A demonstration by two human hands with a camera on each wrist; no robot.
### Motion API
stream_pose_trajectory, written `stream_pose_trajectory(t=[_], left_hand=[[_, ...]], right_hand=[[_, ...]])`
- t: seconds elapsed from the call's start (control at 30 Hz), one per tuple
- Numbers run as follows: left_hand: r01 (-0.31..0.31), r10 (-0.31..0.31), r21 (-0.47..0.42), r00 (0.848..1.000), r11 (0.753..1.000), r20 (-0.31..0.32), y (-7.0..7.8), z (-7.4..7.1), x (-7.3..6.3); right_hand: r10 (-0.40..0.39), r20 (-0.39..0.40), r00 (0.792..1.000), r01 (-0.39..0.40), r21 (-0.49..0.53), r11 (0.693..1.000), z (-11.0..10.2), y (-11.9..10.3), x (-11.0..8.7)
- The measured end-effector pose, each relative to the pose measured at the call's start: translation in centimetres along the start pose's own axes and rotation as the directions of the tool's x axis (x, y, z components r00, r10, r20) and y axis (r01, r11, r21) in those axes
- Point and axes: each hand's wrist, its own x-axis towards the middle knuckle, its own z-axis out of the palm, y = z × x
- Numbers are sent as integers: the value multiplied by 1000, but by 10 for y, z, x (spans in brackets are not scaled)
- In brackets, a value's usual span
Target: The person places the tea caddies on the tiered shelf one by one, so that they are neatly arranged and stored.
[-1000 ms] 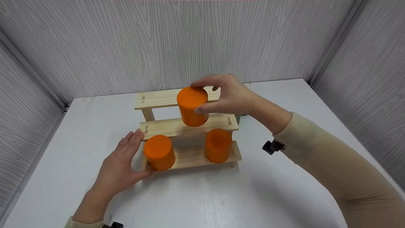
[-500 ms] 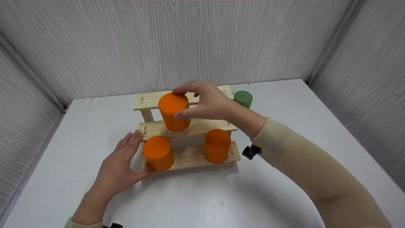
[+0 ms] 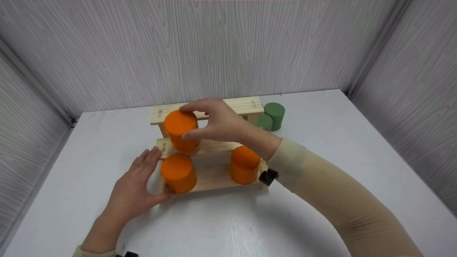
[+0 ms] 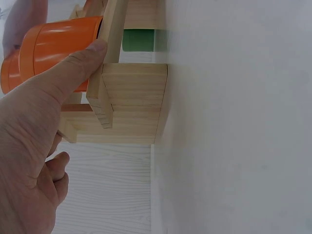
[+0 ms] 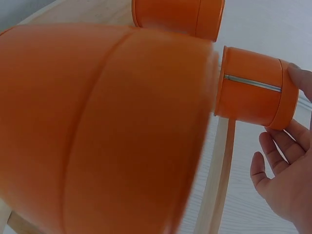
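Note:
My right hand (image 3: 217,121) holds an orange lidded tin (image 3: 181,130) between thumb and fingers, upright at the left end of the wooden rack's middle shelf (image 3: 217,145). Whether its base touches the board I cannot tell. On the bottom shelf (image 3: 214,176) stand two more tins, a left orange tin (image 3: 178,173) and a right orange tin (image 3: 245,165). My left hand (image 3: 132,192) lies at the rack's left end with its fingers extended. In the left wrist view its thumb (image 4: 73,70) touches the bottom board's edge beside the left orange tin (image 4: 61,46).
Two green tins (image 3: 274,116) stand on the white table behind the rack's right end. The rack's top shelf (image 3: 241,105) is at the back. A grey wood-grain panel (image 3: 214,46) rises behind, with side panels left and right.
My right hand has moved the orange tin leftward and lower, from over the middle of the rack to its left end. The green tins have come into sight. My left hand has stayed put.

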Motion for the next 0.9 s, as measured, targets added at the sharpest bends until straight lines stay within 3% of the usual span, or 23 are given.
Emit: stream_pose_trajectory(t=[0.43,0.9], left_hand=[[1,-1,1,1000,1000,5,2,-1,1],[-9,9,1,1000,1000,-12,0,-1,-1]], right_hand=[[83,55,995,-84,15,996,13,2,7],[8,30,1000,-10,51,999,27,9,10]])
